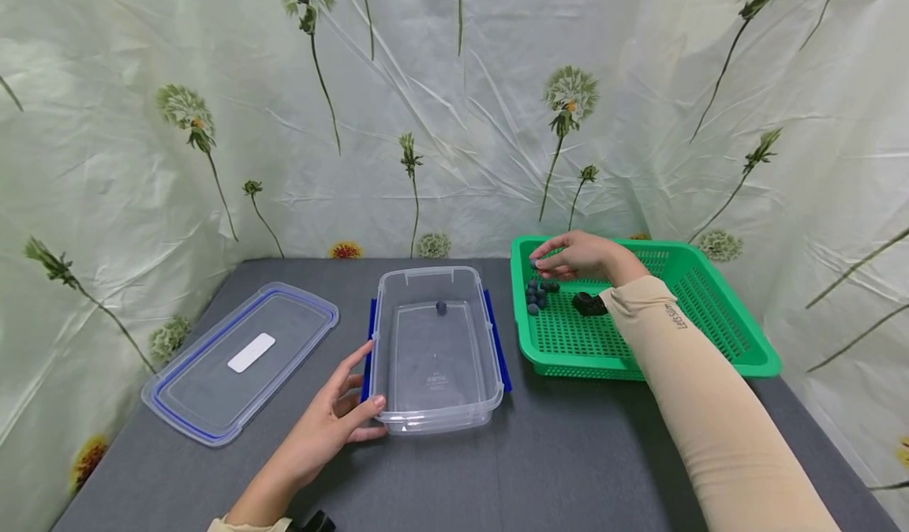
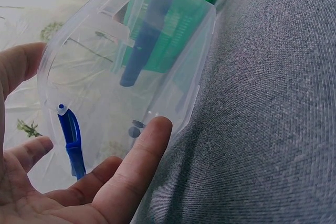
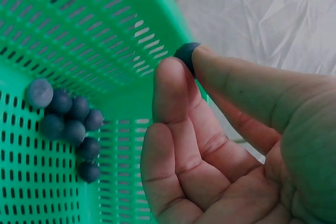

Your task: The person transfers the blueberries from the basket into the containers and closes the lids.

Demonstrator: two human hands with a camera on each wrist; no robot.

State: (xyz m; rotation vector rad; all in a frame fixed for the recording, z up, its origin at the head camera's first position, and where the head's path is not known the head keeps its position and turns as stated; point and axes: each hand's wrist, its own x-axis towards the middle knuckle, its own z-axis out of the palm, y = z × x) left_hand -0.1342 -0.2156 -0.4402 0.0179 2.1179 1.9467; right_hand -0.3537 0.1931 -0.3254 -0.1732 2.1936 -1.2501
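My right hand [image 1: 584, 257] pinches a blueberry [image 3: 187, 57] between thumb and fingertips, raised over the left side of the green basket [image 1: 735, 335]. Below it, several blueberries [image 3: 64, 129] lie clustered on the basket floor. A clear plastic container [image 1: 436, 362] with blue side clips stands on the table, lidless, with a blueberry [image 1: 441, 308] inside toward its far end. My left hand [image 1: 330, 421] holds the container's near left corner, the thumb at the rim and the other fingers spread along the outside.
The container's lid [image 1: 241, 362], clear with a blue seal and a white label, lies flat on the grey table [image 1: 540, 469] to the left. A floral curtain [image 1: 454, 121] hangs behind and along both sides. The basket's raised rim stands to the container's right.
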